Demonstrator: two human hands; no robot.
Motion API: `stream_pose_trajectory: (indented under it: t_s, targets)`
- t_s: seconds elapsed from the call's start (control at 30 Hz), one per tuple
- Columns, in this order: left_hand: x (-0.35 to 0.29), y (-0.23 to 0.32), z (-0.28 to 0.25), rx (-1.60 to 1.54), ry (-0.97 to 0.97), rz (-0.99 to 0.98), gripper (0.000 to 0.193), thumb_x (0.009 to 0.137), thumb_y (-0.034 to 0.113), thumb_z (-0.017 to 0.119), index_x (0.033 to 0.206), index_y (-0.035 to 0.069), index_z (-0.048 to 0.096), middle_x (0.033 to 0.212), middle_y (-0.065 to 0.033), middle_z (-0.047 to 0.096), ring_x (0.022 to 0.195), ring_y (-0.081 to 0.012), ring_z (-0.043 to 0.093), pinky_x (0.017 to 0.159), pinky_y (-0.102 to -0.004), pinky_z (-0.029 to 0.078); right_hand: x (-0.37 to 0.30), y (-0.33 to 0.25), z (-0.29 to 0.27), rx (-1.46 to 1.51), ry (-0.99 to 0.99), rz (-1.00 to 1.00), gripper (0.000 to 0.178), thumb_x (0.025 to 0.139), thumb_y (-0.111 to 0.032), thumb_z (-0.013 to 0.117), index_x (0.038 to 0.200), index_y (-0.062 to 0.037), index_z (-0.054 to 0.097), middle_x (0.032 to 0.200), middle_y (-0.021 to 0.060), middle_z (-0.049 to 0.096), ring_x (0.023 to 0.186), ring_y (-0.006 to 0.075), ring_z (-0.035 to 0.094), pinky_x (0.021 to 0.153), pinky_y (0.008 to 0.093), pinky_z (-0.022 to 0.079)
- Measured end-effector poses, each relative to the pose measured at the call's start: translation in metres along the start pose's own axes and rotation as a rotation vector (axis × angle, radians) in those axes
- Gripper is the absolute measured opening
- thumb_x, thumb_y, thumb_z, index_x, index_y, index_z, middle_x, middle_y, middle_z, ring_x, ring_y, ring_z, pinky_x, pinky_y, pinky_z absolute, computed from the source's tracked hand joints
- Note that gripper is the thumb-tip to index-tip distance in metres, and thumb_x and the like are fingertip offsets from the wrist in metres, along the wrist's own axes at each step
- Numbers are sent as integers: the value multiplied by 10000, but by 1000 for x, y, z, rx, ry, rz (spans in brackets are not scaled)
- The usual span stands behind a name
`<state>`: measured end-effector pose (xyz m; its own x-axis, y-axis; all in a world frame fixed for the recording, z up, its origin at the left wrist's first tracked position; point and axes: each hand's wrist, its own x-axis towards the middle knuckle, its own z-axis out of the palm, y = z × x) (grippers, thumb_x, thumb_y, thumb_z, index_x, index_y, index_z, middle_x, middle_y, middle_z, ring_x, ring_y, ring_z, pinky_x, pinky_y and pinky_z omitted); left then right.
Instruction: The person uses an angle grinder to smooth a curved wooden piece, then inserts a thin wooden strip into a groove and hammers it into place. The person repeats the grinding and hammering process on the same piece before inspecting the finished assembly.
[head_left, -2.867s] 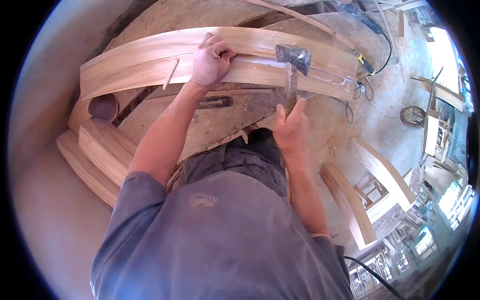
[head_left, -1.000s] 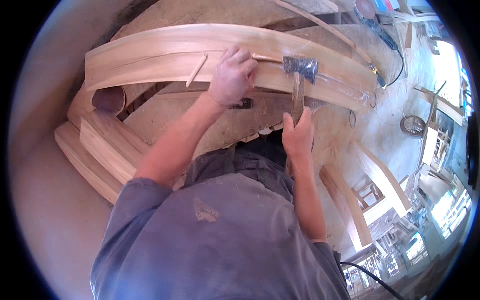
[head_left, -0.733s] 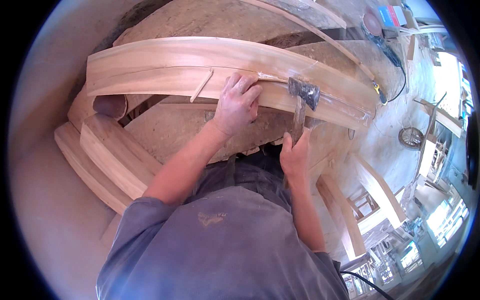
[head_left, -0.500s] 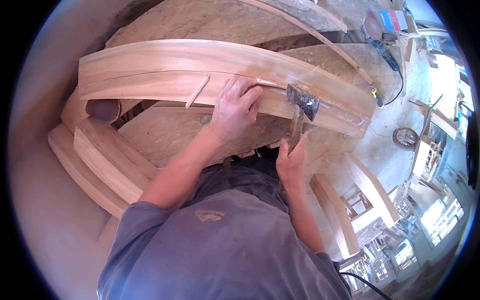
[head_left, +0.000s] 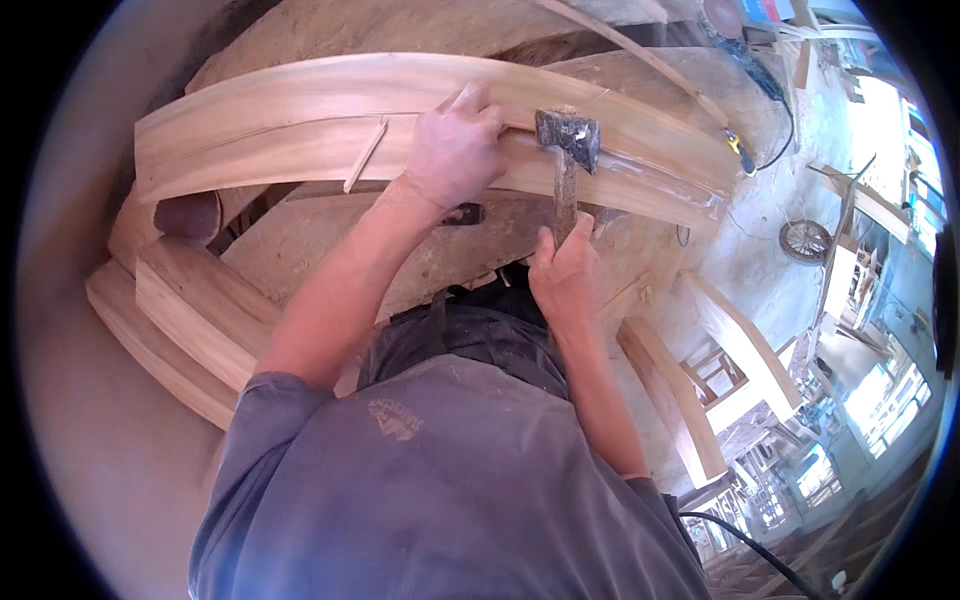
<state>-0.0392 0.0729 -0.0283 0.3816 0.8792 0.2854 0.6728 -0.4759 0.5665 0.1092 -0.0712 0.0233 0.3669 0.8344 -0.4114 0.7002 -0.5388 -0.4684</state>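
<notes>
A long curved wooden board (head_left: 300, 95) lies across in front of me, with a lengthwise crack along its middle. On the crack, my left hand (head_left: 458, 148) is closed, its fingers curled at a thin wood strip (head_left: 519, 126) that shows between the hand and the hatchet head. Gripped by its handle, a small hatchet (head_left: 567, 140) is in my right hand (head_left: 566, 268). Its dark metal head is over the board, just right of my left hand. A loose wooden stick (head_left: 366, 156) rests slantwise on the board, left of that hand.
Curved wooden pieces lie at the left (head_left: 195, 300) and stand at the lower right (head_left: 672, 395). An angle grinder (head_left: 745, 60) with a cord and a yellow-handled tool (head_left: 740, 152) are at the upper right. Farther right is a small spoked wheel (head_left: 806, 241).
The view has shifted. My left hand and the hatchet head are closer together along the crack. A dark object under the board's near edge now shows beside my left wrist.
</notes>
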Motion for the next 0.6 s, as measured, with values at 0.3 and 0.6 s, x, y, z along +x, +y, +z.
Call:
stream_pose_trajectory:
  t_s: [0.3,0.6]
  targets:
    - [1,-4,-1,17,-55,52,54,794,69,701,778,50,653,910,-159,610,745,-386,676,651,-494,569,-6,5,8,78,46,-69,355,989,-167,629,1207,57,460,918,343,684,869,547,671,767,598,529]
    - [14,-1,-12,143,-318,95,106,863,131,702,861,33,662,935,-178,619,812,-411,685,686,-513,561,1,12,6,67,44,-95,380,979,-184,634,1213,52,449,917,342,685,890,539,681,780,604,530]
